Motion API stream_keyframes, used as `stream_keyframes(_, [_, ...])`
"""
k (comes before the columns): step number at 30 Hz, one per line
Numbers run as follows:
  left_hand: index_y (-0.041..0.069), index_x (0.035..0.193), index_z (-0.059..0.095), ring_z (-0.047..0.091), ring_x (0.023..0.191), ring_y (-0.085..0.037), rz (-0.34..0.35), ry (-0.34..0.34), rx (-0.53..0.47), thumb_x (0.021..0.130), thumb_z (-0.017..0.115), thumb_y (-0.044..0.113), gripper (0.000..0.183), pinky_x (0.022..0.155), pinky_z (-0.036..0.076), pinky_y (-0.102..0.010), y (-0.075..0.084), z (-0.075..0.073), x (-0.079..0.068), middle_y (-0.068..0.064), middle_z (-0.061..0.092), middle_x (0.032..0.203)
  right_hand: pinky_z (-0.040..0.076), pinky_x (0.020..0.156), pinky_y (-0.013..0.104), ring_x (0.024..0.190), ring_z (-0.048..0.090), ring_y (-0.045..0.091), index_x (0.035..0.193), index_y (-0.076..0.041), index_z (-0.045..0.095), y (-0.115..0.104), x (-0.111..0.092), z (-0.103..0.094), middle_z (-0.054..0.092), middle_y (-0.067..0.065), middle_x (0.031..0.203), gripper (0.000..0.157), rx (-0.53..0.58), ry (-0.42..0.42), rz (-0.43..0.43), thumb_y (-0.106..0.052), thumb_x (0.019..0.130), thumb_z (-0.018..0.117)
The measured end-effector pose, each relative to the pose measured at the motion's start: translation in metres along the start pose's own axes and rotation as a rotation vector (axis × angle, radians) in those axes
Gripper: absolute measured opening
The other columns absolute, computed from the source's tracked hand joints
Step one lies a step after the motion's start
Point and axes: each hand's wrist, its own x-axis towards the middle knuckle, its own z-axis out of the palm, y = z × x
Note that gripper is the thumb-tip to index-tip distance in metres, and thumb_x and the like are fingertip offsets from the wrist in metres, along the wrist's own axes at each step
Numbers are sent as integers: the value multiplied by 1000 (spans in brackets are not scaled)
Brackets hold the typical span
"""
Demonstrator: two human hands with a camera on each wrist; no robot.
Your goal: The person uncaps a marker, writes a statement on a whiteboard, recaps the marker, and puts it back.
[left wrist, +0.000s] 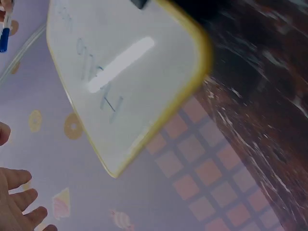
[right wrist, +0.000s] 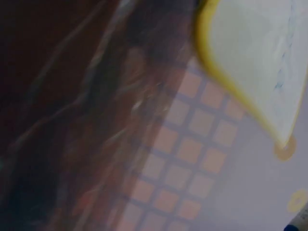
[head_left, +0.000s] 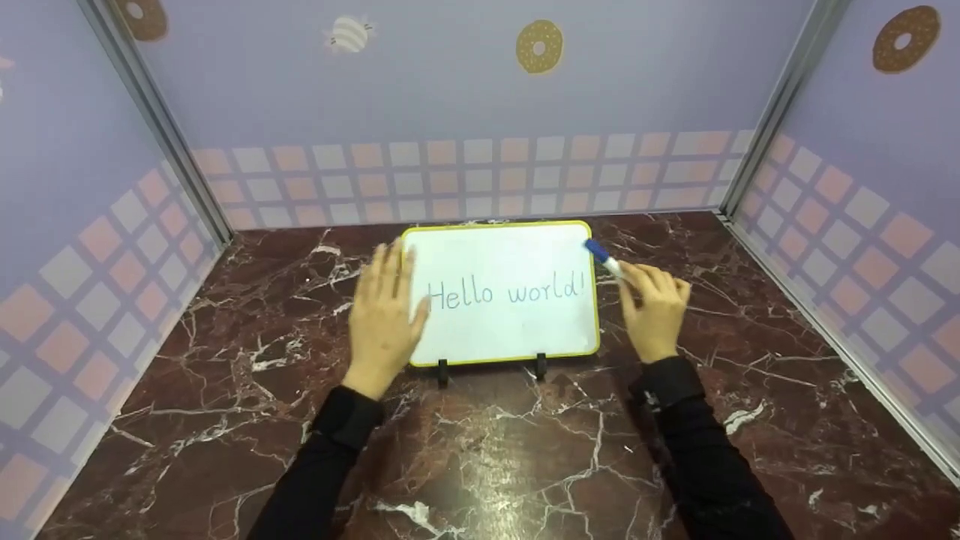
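A small whiteboard point(head_left: 499, 330) with a yellow frame stands propped up, with "Hello world!" handwritten across it. My left hand point(head_left: 384, 311) is at the board's left edge, its fingers straight and pointing up; its fingertips point(left wrist: 30, 197) also show in the left wrist view. Whether it touches the frame, I cannot tell. Off the board's right edge, my right hand point(head_left: 654, 304) pinches a white marker point(head_left: 613, 266) with a blue end pointing up and left. Only a bit of this marker point(right wrist: 299, 219) appears in the right wrist view's lower corner.
Two black stand feet point(head_left: 442, 373) hold the board's lower edge. Beneath lies a dark red marbled tabletop point(head_left: 480, 450). Lilac walls point(head_left: 450, 90) with pink and white checks and doughnut pictures close in the back and both sides, joined by metal corner posts point(head_left: 161, 124).
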Motion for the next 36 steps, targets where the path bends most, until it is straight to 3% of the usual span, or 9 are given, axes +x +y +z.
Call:
stream_keyframes(5, [9, 158, 19, 10, 154, -31, -178, -127, -9, 103, 47, 41, 70, 129, 6, -50, -39, -1, -20, -9, 11, 167, 38, 77, 52, 85, 68, 38, 103, -2, 75, 32, -8, -10, 73, 18, 95, 19, -143, -189, 184, -9, 84, 75])
stream_keyframes(9, [8, 159, 17, 6, 154, -37, -279, -225, -46, 104, 44, 43, 70, 128, 4, -56, -57, 0, -34, -15, 9, 167, 44, 77, 58, 86, 68, 43, 100, 0, 75, 43, -9, -11, 74, 21, 95, 20, -226, -405, 272, -10, 83, 72])
stream_keyframes(14, [5, 158, 18, 4, 153, -40, -319, -324, -88, 105, 43, 42, 70, 127, 3, -58, -64, 6, -44, -19, 8, 166, 51, 77, 66, 87, 67, 50, 100, 4, 75, 45, -8, -8, 73, 27, 96, 24, -285, -654, 352, -13, 85, 69])
stream_keyframes(19, [4, 158, 19, 5, 153, -41, -319, -342, -120, 105, 45, 40, 69, 126, 3, -59, -63, 9, -46, -20, 9, 165, 57, 68, 61, 82, 68, 49, 95, 7, 73, 45, -5, -3, 71, 30, 95, 22, -278, -791, 425, -14, 86, 68])
stream_keyframes(27, [3, 157, 20, 5, 152, -43, -314, -367, -113, 105, 45, 40, 69, 126, 4, -60, -65, 10, -46, -22, 11, 165, 58, 64, 56, 81, 68, 44, 80, 3, 70, 47, -1, 7, 71, 27, 92, 19, -288, -874, 486, -15, 83, 71])
stream_keyframes(36, [3, 158, 15, 2, 152, -43, -325, -406, -130, 105, 43, 39, 70, 126, 0, -59, -65, 11, -45, -23, 7, 165, 58, 65, 57, 83, 68, 48, 76, 7, 64, 49, 0, 10, 69, 34, 91, 21, -265, -850, 478, -12, 81, 70])
